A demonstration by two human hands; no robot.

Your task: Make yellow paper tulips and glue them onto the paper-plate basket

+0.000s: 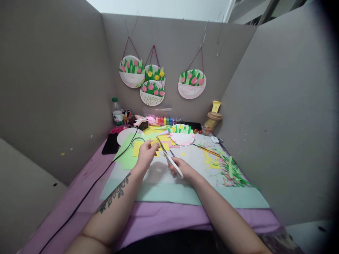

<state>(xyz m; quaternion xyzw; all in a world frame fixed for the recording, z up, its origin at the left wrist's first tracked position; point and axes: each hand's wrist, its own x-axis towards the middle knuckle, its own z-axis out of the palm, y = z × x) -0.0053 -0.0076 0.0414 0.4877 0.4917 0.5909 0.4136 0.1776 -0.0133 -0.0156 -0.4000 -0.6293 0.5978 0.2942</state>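
Observation:
White-handled scissors point(174, 165) are gripped in my right hand point(182, 167), their blades pointing up and to the left. My left hand point(148, 152) pinches a small yellow paper piece point(153, 143) close beside the blades. Whether the blades touch the paper I cannot tell. Beneath and behind my hands lie yellow paper sheets point(136, 148) and light green paper point(125, 160). A decorated paper plate point(182, 139) with green leaves, yellow flowers and pink dots rests just beyond the scissors.
Paper scraps point(233, 173) are heaped at the right, near pencils point(209, 151). A black phone point(110, 144), a bottle point(117, 113) and a black cable point(92, 188) are at the left. Several flower plates point(192, 91) hang on the grey back panel. A cup point(212, 121) stands back right.

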